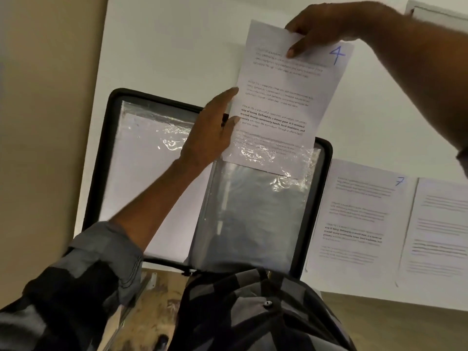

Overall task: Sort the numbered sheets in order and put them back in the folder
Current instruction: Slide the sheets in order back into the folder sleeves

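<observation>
The sheet marked 4 [283, 97] stood over the far right corner of the open folder [101, 153], which lay at the near edge of the white table [164, 46]. The sheet's long axis ran from the far side of the table toward the person, leaning a little to the left. Its lower end was already inside the mouth of the clear plastic sleeve [253, 211] on the folder's right half. The right hand [326, 24] pinched the sheet's top edge, thumb on the printed face, so the sleeve lay straight down the sheet's length from that grip. The left hand [210, 133], nearer the sleeve's mouth, had its fingers stretched along the sheet's left edge; whether it nipped the paper or only steadied it could not be told. The sheet marked 7 [354, 216] lay flat just right of the folder, with another printed sheet [440, 224] beyond it. The push would probably need to follow the sheet's length to keep the paper from buckling at the mouth.
</observation>
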`<state>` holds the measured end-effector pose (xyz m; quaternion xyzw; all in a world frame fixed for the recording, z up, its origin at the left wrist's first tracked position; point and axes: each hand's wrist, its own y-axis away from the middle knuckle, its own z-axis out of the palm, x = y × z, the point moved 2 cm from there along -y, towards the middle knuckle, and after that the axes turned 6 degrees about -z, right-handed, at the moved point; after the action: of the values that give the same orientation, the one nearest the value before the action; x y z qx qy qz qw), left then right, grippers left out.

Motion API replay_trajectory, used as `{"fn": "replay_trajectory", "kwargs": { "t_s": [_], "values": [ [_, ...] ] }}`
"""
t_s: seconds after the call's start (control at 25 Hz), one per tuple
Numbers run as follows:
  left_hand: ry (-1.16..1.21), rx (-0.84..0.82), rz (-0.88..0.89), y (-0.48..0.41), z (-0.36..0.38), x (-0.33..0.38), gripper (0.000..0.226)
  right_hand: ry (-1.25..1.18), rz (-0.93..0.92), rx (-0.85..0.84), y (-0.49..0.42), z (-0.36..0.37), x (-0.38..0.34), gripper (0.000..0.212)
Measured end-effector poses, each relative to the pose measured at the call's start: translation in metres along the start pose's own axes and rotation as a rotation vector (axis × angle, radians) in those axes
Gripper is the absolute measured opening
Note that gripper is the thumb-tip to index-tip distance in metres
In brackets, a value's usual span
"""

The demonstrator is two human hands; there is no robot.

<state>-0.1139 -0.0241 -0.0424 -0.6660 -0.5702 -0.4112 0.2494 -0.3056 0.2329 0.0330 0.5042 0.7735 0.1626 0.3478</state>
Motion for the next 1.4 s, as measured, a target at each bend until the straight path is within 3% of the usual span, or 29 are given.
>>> {"fn": "replay_trajectory", "kwargs": {
  "t_s": [0.2, 0.36, 0.52, 0.76, 1.0, 1.24, 1.4],
  "values": [
    [-0.34, -0.163, 0.261, 0.067, 0.023, -0.011, 0.049, -0.228, 0.025, -0.193, 0.001, 0.027, 0.005, 0.017],
    [-0.414, -0.22, 0.343, 0.105, 0.032, -0.016, 0.052, -0.468, 0.03, -0.379, 0.004, 0.06, -0.011, 0.023],
    [-0.57, -0.262, 0.4, 0.123, 0.04, -0.021, 0.056, -0.563, 0.042, -0.441, 0.007, 0.083, -0.024, 0.026],
    [-0.661, -0.247, 0.431, 0.154, 0.052, -0.019, 0.059, -0.617, 0.062, -0.544, 0.026, 0.117, -0.043, 0.03],
    [-0.678, -0.202, 0.396, 0.177, 0.059, -0.022, 0.065, -0.523, 0.054, -0.488, 0.041, 0.123, -0.064, 0.021],
    [-0.613, -0.214, 0.346, 0.201, 0.061, -0.022, 0.077, -0.4, 0.064, -0.491, 0.05, 0.147, -0.091, 0.026],
    [-0.642, -0.228, 0.356, 0.21, 0.065, -0.021, 0.079, -0.36, 0.076, -0.49, 0.056, 0.164, -0.1, 0.016]
  ]
}}
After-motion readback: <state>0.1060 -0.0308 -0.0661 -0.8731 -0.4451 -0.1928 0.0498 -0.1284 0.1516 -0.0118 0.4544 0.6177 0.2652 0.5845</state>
